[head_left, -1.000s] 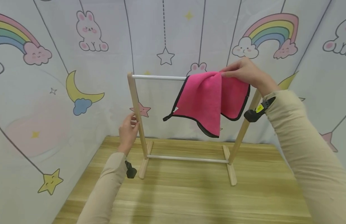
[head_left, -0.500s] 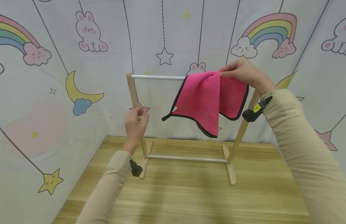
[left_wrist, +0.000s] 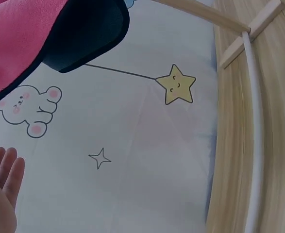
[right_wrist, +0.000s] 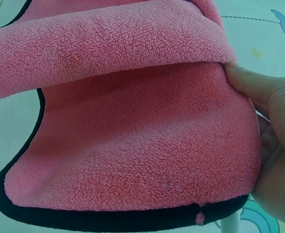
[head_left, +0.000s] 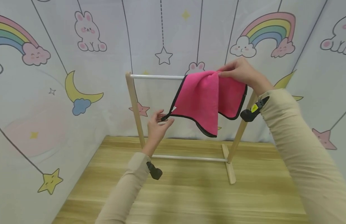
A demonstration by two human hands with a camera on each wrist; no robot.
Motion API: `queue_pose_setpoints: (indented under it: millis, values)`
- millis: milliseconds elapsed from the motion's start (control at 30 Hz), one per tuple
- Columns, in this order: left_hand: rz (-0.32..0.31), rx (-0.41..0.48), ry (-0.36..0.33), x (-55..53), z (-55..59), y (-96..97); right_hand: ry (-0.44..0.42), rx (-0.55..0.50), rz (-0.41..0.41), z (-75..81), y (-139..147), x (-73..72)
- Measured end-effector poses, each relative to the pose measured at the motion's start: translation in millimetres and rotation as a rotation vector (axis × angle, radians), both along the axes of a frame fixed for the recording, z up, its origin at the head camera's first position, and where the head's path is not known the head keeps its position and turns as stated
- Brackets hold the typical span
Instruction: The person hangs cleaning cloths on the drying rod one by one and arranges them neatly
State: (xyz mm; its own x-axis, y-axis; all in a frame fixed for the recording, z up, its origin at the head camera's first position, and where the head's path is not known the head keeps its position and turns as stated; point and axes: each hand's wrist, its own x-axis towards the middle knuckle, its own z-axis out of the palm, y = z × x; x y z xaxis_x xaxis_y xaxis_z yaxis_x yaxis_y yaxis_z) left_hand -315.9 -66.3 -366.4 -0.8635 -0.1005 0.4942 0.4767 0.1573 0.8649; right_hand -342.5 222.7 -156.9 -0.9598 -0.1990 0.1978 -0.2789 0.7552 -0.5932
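Observation:
A pink towel (head_left: 199, 99) with black edging drapes over the white top rod (head_left: 156, 77) of a wooden rack, bunched into a fold near the middle. My right hand (head_left: 243, 74) pinches that fold at the rod; up close, its thumb (right_wrist: 249, 82) presses on the pink pile (right_wrist: 147, 145). Below and left, my left hand (head_left: 157, 128) is at the towel's lower left corner, thumb and fingers parted around the black hanging loop (head_left: 165, 117). From the left wrist, its fingers (left_wrist: 8, 172) look extended, with a gap between them and the towel (left_wrist: 21, 39).
The rack's left post (head_left: 135, 105) stands just behind my left forearm. A lower white rod (head_left: 189, 158) and a right foot (head_left: 229, 168) sit near the wood-grain tabletop (head_left: 195, 199). Behind hangs a white cloth backdrop (head_left: 111, 62) with printed cartoons.
My left hand has gone from the rack's left post rightward to the towel's loop corner, its fingers spreading. The right hand keeps its pinch, and the towel hangs much as before.

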Motion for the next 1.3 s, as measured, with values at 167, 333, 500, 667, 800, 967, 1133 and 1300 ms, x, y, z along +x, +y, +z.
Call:
queue_pose_setpoints:
  millis: [167,333,500,667,800,967,1133,1300]
  values:
    - [-0.012,0.146,-0.127,-2.2,-14.3,16.1,0.001,0.004,0.009,0.4,-1,0.4]
    - [-0.054,0.288,-0.180,-2.3,-17.9,32.9,0.005,-0.001,0.007,1.2,-2,1.8]
    - [-0.083,0.384,-0.182,0.1,-14.2,44.3,0.003,-0.009,0.013,1.4,-3,2.8]
    - [-0.130,0.417,-0.174,1.2,-8.2,52.9,0.010,-0.010,0.013,1.1,-3,2.9]
    - [-0.147,0.437,-0.186,2.7,-4.3,57.8,0.010,-0.015,0.009,0.2,-2,3.0]
    - [-0.097,0.393,-0.191,5.9,-2.1,59.6,0.022,-0.019,0.007,-1.2,-2,3.8]
    - [-0.075,0.400,-0.128,12.7,3.7,53.5,0.035,-0.025,0.010,-2.7,-2,4.1]
    - [-0.060,0.379,-0.076,18.6,20.9,37.9,0.046,-0.041,0.026,-2.5,-1,4.8]
